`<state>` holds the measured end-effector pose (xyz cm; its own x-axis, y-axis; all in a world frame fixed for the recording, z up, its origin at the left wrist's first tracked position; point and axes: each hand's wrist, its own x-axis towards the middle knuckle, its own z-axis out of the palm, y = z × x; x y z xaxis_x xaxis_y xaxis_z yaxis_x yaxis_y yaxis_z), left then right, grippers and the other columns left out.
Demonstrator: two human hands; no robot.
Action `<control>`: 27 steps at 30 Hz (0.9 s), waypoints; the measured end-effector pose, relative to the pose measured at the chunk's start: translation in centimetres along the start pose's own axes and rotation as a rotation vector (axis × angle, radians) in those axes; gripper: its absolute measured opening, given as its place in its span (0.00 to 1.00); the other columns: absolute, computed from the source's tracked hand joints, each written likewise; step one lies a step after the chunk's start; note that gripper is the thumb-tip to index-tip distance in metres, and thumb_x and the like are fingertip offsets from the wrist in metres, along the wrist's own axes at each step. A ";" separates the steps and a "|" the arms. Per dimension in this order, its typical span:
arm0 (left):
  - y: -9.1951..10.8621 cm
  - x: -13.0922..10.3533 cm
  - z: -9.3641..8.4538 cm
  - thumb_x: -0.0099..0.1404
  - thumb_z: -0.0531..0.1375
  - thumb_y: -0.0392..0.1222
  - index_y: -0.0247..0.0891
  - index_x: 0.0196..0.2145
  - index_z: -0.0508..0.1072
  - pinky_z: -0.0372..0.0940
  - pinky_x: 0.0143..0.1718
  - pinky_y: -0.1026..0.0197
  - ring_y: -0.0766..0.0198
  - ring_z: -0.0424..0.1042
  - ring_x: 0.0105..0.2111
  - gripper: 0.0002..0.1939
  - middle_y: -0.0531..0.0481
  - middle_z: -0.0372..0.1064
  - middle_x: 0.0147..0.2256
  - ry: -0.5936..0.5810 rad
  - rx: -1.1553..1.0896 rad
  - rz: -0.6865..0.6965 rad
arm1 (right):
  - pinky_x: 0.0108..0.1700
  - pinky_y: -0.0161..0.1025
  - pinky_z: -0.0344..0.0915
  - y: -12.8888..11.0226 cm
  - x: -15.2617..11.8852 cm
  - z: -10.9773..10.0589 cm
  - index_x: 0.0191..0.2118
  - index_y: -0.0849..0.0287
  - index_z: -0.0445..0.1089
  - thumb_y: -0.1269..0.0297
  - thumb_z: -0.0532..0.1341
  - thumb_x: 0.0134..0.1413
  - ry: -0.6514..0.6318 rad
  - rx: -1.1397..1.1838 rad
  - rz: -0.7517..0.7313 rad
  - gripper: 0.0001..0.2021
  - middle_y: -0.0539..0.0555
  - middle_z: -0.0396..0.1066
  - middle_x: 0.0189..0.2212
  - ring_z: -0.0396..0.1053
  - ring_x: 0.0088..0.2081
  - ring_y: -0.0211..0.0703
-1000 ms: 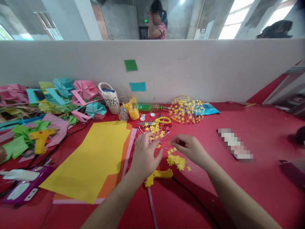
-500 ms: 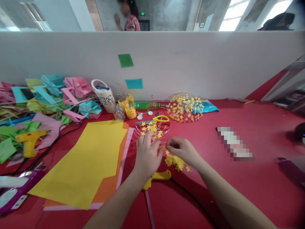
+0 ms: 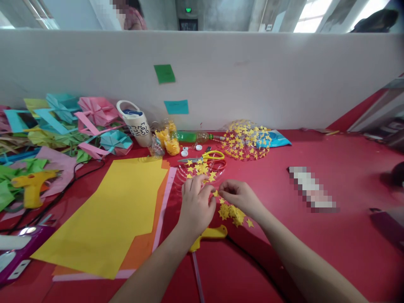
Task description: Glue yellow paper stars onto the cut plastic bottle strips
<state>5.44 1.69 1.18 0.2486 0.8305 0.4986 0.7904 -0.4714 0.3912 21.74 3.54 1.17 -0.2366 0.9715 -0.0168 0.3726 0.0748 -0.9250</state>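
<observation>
My right hand [image 3: 241, 197] is closed in a pinch, with a small yellow star [image 3: 216, 193] at its fingertips. My left hand [image 3: 197, 204] curls its fingers over the near edge of a clear, round plastic piece [image 3: 180, 176] dotted with yellow stars; its exact grip is partly hidden. Just below my right hand lies a pile of loose yellow stars [image 3: 232, 213]. A yellow glue gun [image 3: 216, 232] rests below my left wrist, a clear glue stick [image 3: 198, 273] running out of its back. Beyond the plastic piece lie scissors with yellow handles [image 3: 214, 155].
A second star-covered clear plastic piece [image 3: 246, 139] stands near the white partition [image 3: 252, 75]. Yellow paper sheets [image 3: 116, 210] lie left, beside paper flowers [image 3: 97, 111], a white tumbler [image 3: 137, 128] and another yellow glue gun [image 3: 33, 189]. A blurred-out flat object [image 3: 312, 189] is at right.
The view has tilted and shifted slightly. My hands stay nearly in place, the star between them now showing more clearly. The person beyond the partition has moved left.
</observation>
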 end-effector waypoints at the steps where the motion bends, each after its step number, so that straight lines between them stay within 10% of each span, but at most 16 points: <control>1: 0.0 0.0 0.0 0.57 0.58 0.31 0.38 0.33 0.70 0.58 0.48 0.46 0.52 0.60 0.45 0.06 0.44 0.62 0.48 -0.002 -0.001 -0.005 | 0.25 0.30 0.53 0.0 0.0 0.0 0.27 0.60 0.66 0.65 0.57 0.49 0.000 -0.001 0.000 0.05 0.45 0.61 0.21 0.56 0.22 0.33; 27: 0.0 0.0 0.2 0.55 0.58 0.30 0.38 0.31 0.70 0.58 0.48 0.47 0.52 0.61 0.46 0.06 0.44 0.64 0.48 0.016 -0.041 -0.038 | 0.23 0.31 0.50 0.2 -0.4 0.8 0.29 0.58 0.65 0.63 0.59 0.50 0.088 -0.175 -0.084 0.05 0.44 0.60 0.19 0.55 0.21 0.33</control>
<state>5.58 1.75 1.08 0.2097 0.8430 0.4955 0.7754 -0.4520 0.4410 21.22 2.98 0.66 -0.1971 0.9755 0.0973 0.5066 0.1864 -0.8418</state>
